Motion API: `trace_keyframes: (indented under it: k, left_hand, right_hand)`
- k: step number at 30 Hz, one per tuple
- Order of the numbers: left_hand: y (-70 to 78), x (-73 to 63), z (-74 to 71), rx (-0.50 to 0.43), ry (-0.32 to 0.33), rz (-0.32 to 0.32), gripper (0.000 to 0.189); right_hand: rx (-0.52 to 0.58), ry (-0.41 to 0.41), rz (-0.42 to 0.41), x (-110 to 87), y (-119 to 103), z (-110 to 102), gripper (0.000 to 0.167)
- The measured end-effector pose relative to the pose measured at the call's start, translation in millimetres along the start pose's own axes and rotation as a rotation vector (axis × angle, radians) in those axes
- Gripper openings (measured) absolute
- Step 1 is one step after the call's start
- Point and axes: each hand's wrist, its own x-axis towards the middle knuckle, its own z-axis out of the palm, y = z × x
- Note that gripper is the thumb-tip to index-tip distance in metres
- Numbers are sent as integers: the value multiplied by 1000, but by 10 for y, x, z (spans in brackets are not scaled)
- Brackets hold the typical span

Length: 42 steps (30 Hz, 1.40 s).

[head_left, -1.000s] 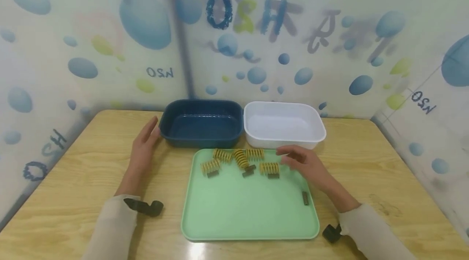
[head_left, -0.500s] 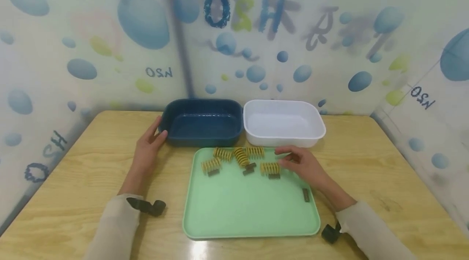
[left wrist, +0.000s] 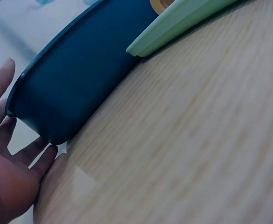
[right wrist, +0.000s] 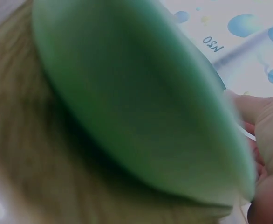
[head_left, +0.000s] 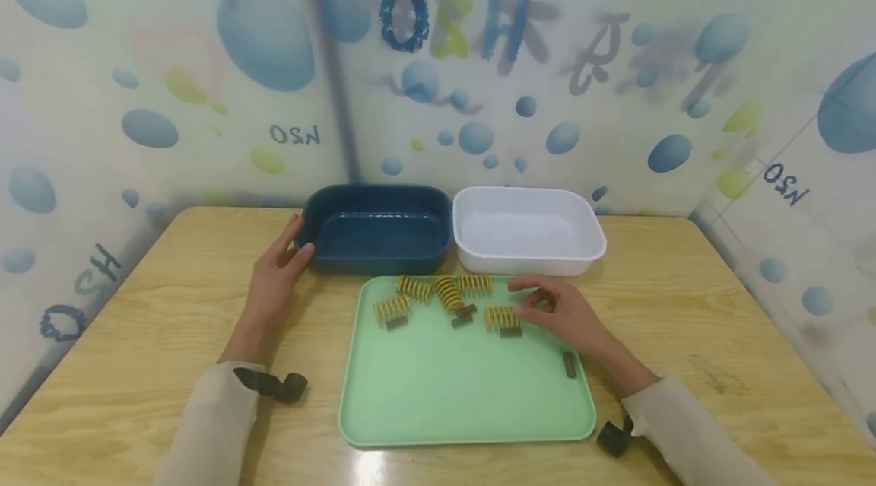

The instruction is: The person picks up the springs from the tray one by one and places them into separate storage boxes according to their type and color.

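Observation:
My left hand (head_left: 271, 277) rests against the left end of a dark blue bin (head_left: 375, 265), its thumb at the near corner. In the left wrist view, the fingers of that hand (left wrist: 8, 172) lie spread beside the end wall of the bin (left wrist: 76, 74). Over the upper right of a green tray (head_left: 465, 395) is my right hand (head_left: 564, 316), fingers loosely bent. Its thumb is beside a yellow coil spring (head_left: 502, 317); whether they touch cannot be told. A small dark spring (head_left: 510, 332) lies just below that one. The tray (right wrist: 141, 93) hides the right fingertips in the right wrist view.
More yellow springs (head_left: 414, 288) and small dark springs (head_left: 396, 323) lie along the tray's far part. A lone dark spring (head_left: 569, 365) is near its right rim. Right of the blue bin stands a white bin (head_left: 527, 267). The wooden table (head_left: 718, 334) meets a patterned wall behind.
My left hand has come in against the blue bin, its thumb now at the bin's corner. The right hand has shifted slightly left, closer to the yellow spring. The springs lie as before.

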Motion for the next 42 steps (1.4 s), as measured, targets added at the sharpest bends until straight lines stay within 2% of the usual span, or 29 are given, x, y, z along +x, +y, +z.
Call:
trace_keyframes:
  k: [6,15,22,31,42]
  left_hand:
    - [55,-36,6,41,4,-23,60]
    - [49,-18,6,55,-3,15,61]
    - [24,-4,-1,6,-20,16,63]
    - [22,4,4,16,-14,25,61]
    - [18,-20,13,4,-12,38,60]
  right_hand:
    - [-57,-16,-8,-11,-25,21,36]
    - [-110,-60,-70,-21,-13,26,36]
    - [-171,-69,-102,49,361,27,37]
    - [-229,-72,-107,57,357,12,36]
    - [-229,-77,-70,37,284,37,34]
